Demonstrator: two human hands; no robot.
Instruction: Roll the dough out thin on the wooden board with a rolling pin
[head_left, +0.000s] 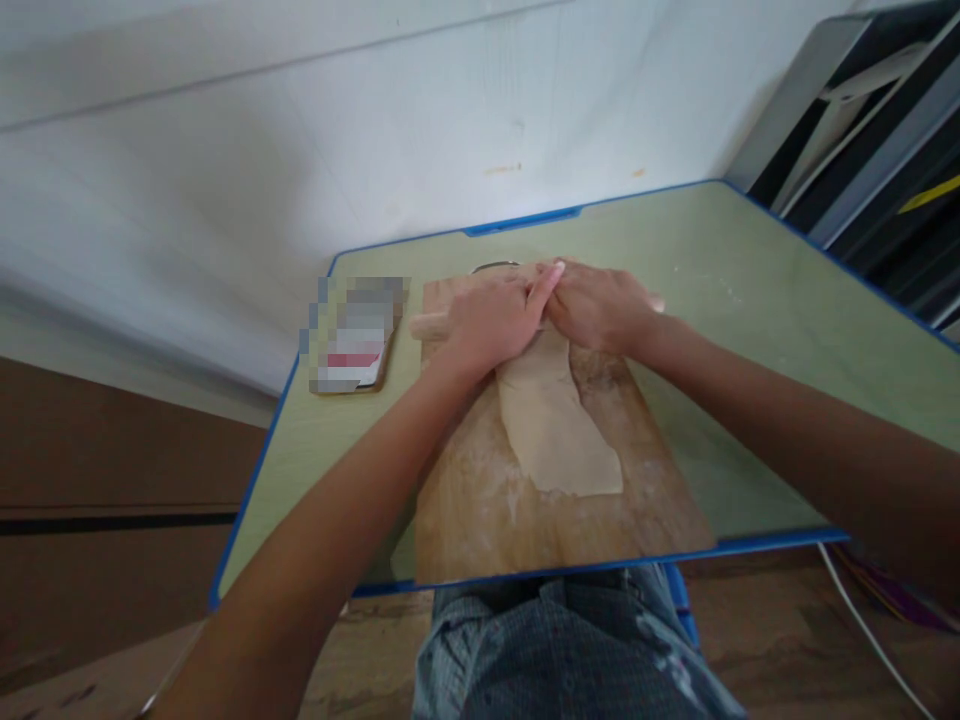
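Observation:
A wooden rolling pin point(429, 326) lies crosswise over the far part of a floured wooden board point(469, 510). My left hand point(491, 315) is closed over the pin, left of its middle. My right hand point(600, 308) is closed over it on the other side, and the two hands touch at the centre. Most of the pin is hidden under them; only its ends show. A long, thin strip of dough point(559, 430) runs from beneath the pin toward me, with a squared near end. Its far part is covered by my hands.
The board lies on a pale green table point(750, 400) with a blue edge. A phone, partly blurred out point(356, 345), lies left of the board. A white wall point(450, 130) stands behind the table, and dark folded furniture point(847, 120) is at the far right.

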